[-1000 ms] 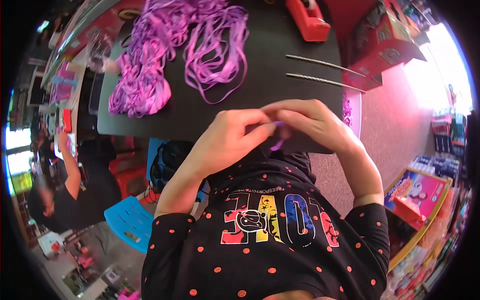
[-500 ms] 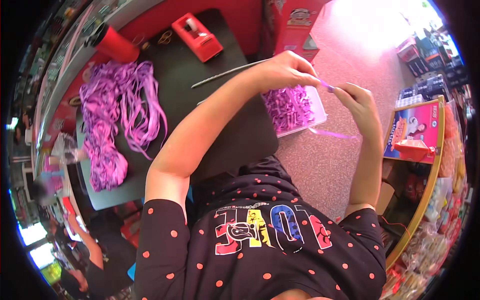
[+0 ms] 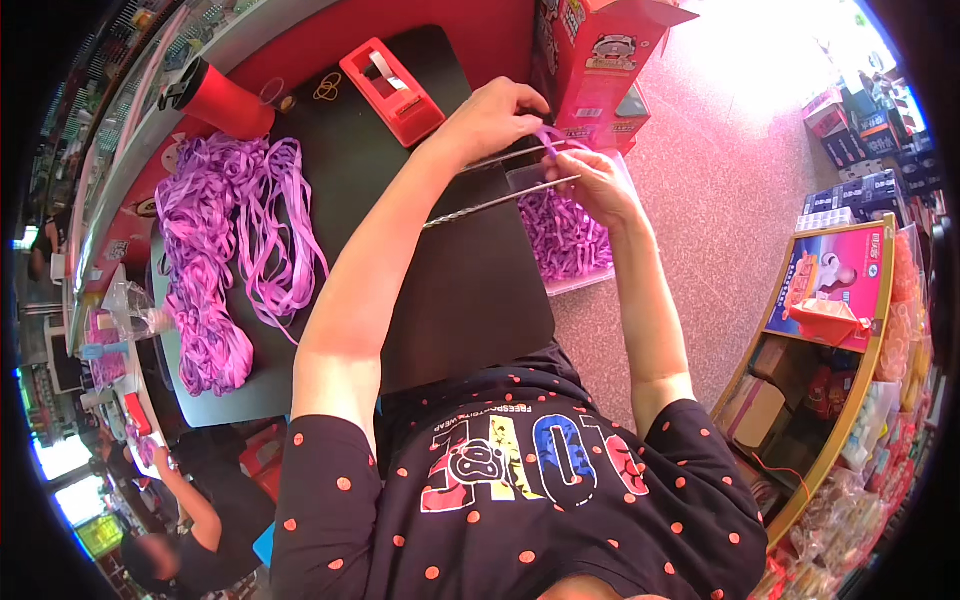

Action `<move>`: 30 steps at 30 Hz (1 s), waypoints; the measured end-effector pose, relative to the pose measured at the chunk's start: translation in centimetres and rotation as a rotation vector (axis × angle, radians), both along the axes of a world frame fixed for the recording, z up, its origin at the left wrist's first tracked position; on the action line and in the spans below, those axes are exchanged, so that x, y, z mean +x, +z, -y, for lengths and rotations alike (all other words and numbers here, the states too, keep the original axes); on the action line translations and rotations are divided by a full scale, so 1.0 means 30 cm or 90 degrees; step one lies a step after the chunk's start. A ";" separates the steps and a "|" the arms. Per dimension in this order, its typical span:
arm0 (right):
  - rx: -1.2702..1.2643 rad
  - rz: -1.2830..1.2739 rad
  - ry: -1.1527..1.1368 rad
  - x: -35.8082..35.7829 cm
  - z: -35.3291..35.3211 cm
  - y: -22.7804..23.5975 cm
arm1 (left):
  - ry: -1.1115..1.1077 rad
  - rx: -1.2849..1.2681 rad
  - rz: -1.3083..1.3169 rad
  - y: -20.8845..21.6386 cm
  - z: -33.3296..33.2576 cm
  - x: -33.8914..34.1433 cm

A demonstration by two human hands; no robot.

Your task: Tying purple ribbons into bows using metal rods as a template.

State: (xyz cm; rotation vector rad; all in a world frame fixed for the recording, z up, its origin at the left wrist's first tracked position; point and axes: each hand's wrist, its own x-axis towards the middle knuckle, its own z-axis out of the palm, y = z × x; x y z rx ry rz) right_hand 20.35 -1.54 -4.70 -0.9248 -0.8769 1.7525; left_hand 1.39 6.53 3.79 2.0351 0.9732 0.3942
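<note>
Above the far right edge of the black table, my left hand (image 3: 494,118) is closed with a purple ribbon (image 3: 545,138) at its fingertips. My right hand (image 3: 597,186) pinches the same ribbon a little nearer to me, beside the ends of two thin metal rods (image 3: 497,203). A loop of ribbon shows between the hands by the rod tips; how it passes round them is unclear. Below lies a clear plastic box (image 3: 580,284) filled with short purple ribbon pieces (image 3: 566,236). A large tangled bundle of purple ribbon (image 3: 205,265) covers the table's left side.
On the black table (image 3: 465,315) stand a red tape dispenser (image 3: 391,92) and a red cylinder (image 3: 228,100). Red cartons (image 3: 600,60) rise beyond the box. At right is a yellow-edged display shelf (image 3: 880,330) with packaged goods. Another person (image 3: 210,500) sits at lower left.
Both hands have moved left and closer to the metal rods, bringing the ribbon to the rod ends. The hanging ribbon tail over the floor no longer shows.
</note>
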 end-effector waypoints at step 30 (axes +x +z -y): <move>0.180 0.176 -0.121 -0.129 -0.012 0.010 | 0.208 0.328 0.070 -0.102 0.195 -0.050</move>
